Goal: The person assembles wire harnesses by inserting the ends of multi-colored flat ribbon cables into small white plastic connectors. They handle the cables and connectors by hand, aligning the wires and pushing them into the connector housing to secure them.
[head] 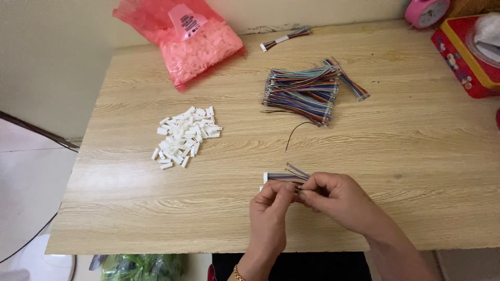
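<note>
The multicoloured wire bundle (285, 177) is pinched between both hands near the table's (396, 156) front edge — long axis left-right, white connector end jutting leftward; left hand (271, 205) and right hand (336, 195) are both closed on it

Your left hand (271, 205) and right hand (333, 195) meet near the front edge of the wooden worktop (416, 156), fingertips pinched together on a short multicoloured wire harness (285, 177) whose white connector end points left. Beyond your hands a loose black wire (297, 132) curls on the wood, just below a bundle of coloured wire harnesses (307, 91). To the left lies a pile of small white plastic connector housings (185, 136). At the back, a pink plastic bag of housings (195, 41) sits near a single finished harness (285, 39). A red box (463, 57) occupies the far right corner.
</note>
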